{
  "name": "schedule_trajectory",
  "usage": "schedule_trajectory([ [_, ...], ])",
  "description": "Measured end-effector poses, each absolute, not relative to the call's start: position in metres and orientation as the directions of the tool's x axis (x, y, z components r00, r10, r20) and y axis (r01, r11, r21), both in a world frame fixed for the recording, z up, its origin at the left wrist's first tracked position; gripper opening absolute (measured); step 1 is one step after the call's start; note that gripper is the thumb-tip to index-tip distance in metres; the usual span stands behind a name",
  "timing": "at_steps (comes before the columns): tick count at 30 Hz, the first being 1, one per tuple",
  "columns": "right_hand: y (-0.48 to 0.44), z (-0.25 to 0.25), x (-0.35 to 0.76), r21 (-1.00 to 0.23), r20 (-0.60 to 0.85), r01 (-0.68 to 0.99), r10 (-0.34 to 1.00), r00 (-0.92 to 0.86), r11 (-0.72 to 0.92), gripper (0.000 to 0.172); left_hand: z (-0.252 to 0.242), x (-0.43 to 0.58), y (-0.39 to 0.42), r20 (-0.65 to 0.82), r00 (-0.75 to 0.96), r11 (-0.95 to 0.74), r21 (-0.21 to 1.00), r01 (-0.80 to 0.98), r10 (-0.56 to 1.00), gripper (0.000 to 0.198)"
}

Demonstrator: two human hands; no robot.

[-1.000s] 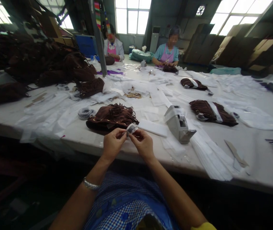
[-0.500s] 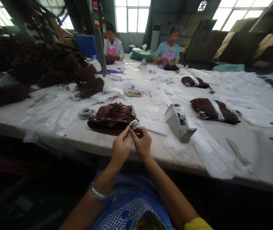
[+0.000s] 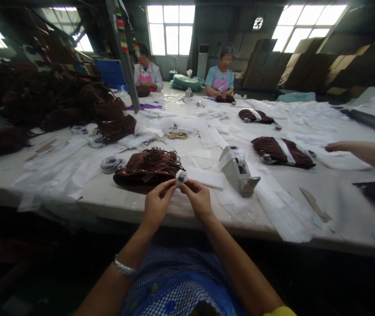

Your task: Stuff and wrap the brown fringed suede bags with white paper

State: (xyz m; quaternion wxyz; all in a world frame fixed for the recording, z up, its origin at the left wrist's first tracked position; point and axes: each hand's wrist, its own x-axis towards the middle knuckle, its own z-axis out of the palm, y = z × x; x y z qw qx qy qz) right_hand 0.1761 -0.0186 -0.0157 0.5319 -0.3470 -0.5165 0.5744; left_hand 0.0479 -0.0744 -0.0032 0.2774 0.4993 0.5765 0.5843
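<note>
Between my two hands is a small object wrapped in white paper [image 3: 181, 177], with a dark patch showing in its middle. My left hand [image 3: 159, 199] pinches its left side with thumb and fingertips. From the right, my right hand [image 3: 198, 197] pinches the same piece. Just behind my left hand lies a brown fringed bag [image 3: 146, 166] on the white table [image 3: 108, 199]. A grey tape dispenser [image 3: 238, 170] stands to the right of my hands, and a coil of grey cord [image 3: 111, 164] rests left of the bag.
Two wrapped brown bundles [image 3: 281, 151] [image 3: 255, 116] lie at the right. White sheets [image 3: 279, 204] spread over the table. A brown heap [image 3: 58, 94] fills the left, beside a metal post [image 3: 126, 57]. Two people sit across. Another person's hand [image 3: 355, 149] reaches in from the right.
The small object now shows crumpled white wrapping around it, and my fingertips have drawn slightly apart. The other person's hand reaches further in at the right. The camera view has shifted.
</note>
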Motion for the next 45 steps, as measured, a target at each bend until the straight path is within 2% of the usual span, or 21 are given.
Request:
schedule_trajectory([
  [5,-0.015,-0.016,0.177,-0.93,0.046,-0.363,0.967,-0.252,-0.05,0.034,0.004,0.027,-0.058,0.233,-0.18,-0.173,0.939,0.298,0.956,0.042],
  [8,-0.012,-0.017,0.176,-0.96,0.063,-0.281,0.973,-0.221,-0.002,0.033,0.003,0.023,-0.047,0.253,-0.143,-0.187,0.913,0.362,0.957,0.04],
  [11,-0.005,-0.009,0.195,-0.962,0.263,0.03,0.953,-0.154,0.27,0.022,-0.005,0.022,-0.038,0.249,-0.15,-0.172,0.901,0.397,0.957,0.041],
  [14,0.011,0.009,0.25,-0.755,0.526,0.401,0.845,-0.102,0.518,0.017,-0.014,0.023,-0.033,0.196,-0.167,-0.133,0.936,0.325,0.966,0.051],
  [16,0.025,0.02,0.299,-0.621,0.617,0.619,0.787,0.006,0.482,0.017,-0.02,0.023,-0.031,0.163,-0.18,-0.112,0.957,0.266,0.97,0.055],
  [18,0.04,0.027,0.343,-0.584,0.624,0.725,0.774,0.112,0.365,0.016,-0.025,0.024,-0.03,0.151,-0.181,-0.106,0.966,0.235,0.972,0.054],
  [21,0.055,0.03,0.381,-0.729,0.379,0.662,0.908,0.177,0.175,0.022,-0.031,0.025,-0.028,0.153,-0.175,-0.117,0.973,0.199,0.973,0.051],
  [23,0.059,0.031,0.386,-0.86,0.184,0.504,0.971,0.154,0.083,0.028,-0.033,0.024,-0.026,0.151,-0.169,-0.119,0.976,0.185,0.974,0.05],
  [26,0.058,0.035,0.379,-0.973,0.028,0.229,0.988,0.152,-0.008,0.031,-0.036,0.022,-0.026,0.136,-0.158,-0.104,0.976,0.193,0.978,0.049],
  [29,0.048,0.043,0.373,-0.995,-0.011,0.097,0.982,0.188,-0.029,0.031,-0.039,0.02,-0.026,0.119,-0.154,-0.088,0.977,0.193,0.981,0.049],
  [33,0.025,0.053,0.377,-0.996,-0.001,0.08,0.954,0.3,-0.026,0.03,-0.042,0.018,-0.028,0.146,-0.145,-0.118,0.975,0.187,0.979,0.045],
  [38,0.002,0.046,0.385,-0.986,-0.137,0.051,0.952,0.275,-0.157,0.037,-0.04,0.019,-0.029,0.216,-0.163,-0.17,0.951,0.258,0.963,0.042],
  [41,0.002,0.028,0.388,-0.98,-0.189,0.007,0.936,0.297,-0.2,0.043,-0.036,0.018,-0.027,0.197,-0.166,-0.16,0.963,0.215,0.966,0.043],
  [43,0.005,0.015,0.39,-0.985,-0.15,0.038,0.936,0.318,-0.171,0.046,-0.032,0.016,-0.024,0.156,-0.174,-0.128,0.978,0.162,0.972,0.046],
  [45,0.006,0.005,0.391,-0.978,-0.062,0.167,0.939,0.339,-0.125,0.044,-0.028,0.015,-0.022,0.11,-0.185,-0.086,0.988,0.129,0.977,0.049],
])
